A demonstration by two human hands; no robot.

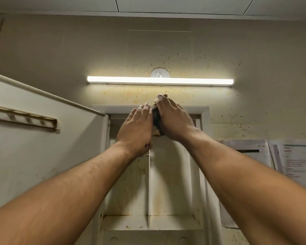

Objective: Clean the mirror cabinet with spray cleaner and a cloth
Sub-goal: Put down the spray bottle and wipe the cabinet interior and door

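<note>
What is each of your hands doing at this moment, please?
Left hand: open, fingers straight, at the cabinet top.
Right hand: holding the dark cloth.

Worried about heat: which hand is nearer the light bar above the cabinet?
Right. The right hand, holding the cloth, reaches just below the light bar; the left hand lies lower, at the top of the cabinet.
</note>
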